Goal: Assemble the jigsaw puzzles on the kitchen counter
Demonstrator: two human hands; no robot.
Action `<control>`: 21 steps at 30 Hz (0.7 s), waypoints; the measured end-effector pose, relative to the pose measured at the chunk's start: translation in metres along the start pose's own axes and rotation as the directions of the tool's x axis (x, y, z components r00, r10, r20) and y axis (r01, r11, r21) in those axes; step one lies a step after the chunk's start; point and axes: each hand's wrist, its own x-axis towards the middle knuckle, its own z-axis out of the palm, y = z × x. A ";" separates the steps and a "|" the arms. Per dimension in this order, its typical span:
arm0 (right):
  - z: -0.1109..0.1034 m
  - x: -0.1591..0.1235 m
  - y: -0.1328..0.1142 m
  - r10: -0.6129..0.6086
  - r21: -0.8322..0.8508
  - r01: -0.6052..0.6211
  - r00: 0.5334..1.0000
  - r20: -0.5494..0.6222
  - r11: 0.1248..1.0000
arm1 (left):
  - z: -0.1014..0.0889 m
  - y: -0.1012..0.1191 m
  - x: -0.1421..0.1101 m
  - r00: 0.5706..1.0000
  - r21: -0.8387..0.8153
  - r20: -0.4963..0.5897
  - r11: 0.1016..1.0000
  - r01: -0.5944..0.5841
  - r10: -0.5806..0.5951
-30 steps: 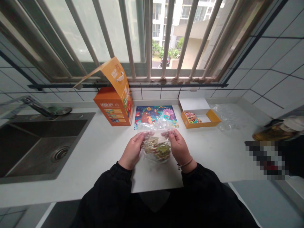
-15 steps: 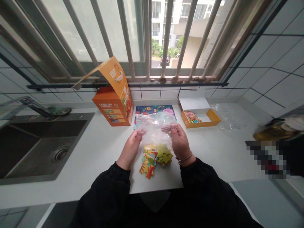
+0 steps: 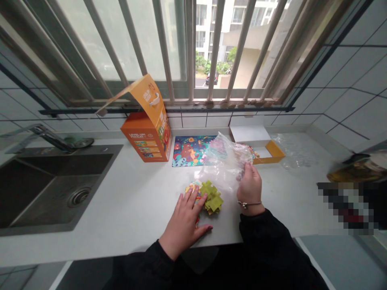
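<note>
Loose jigsaw puzzle pieces (image 3: 212, 197) lie in a pile on the white counter, some with green backs up and some printed in bright colours. My left hand (image 3: 188, 215) rests over the coloured part of the pile, fingers spread, covering many pieces. In my right hand (image 3: 250, 186) a clear plastic bag (image 3: 226, 159) is pinched by its edge, off to the right of the pile. The crumpled bag hangs in front of a colourful puzzle picture sheet (image 3: 190, 151) and partly hides it, along with the left end of a small yellow box.
An orange puzzle box (image 3: 146, 137) with a raised flap stands at the back left. The small yellow box (image 3: 275, 152), lid up, holds pieces. Another clear plastic wrapper (image 3: 292, 151) lies right of it. A sink (image 3: 117, 155) is at the left; barred windows rise behind.
My left hand has let go of the plastic bag and come down onto the pieces. My right hand has carried the bag to the right, away from above the pile.
</note>
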 end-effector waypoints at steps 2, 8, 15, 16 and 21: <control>-0.013 0.005 -0.007 0.039 0.066 -0.034 0.997 -0.062 0.997 | 0.002 0.001 0.001 1.000 0.029 0.003 0.999 0.015 -0.015; -0.061 0.027 -0.031 0.095 0.194 -0.056 0.975 -0.199 0.979 | 0.002 0.000 0.000 0.999 0.032 -0.051 0.999 0.004 -0.002; -0.095 0.093 -0.051 0.129 0.269 -0.046 0.945 -0.300 0.962 | 0.005 -0.004 0.001 0.997 0.030 -0.076 1.000 -0.002 0.005; -0.097 0.107 -0.053 0.135 0.284 -0.044 0.941 -0.311 0.958 | 0.005 -0.004 0.001 0.997 0.032 -0.080 1.000 -0.001 0.003; -0.107 0.174 -0.065 0.170 0.387 -0.018 0.917 -0.361 0.922 | 0.006 -0.004 0.002 0.995 0.030 -0.096 1.000 0.005 -0.002</control>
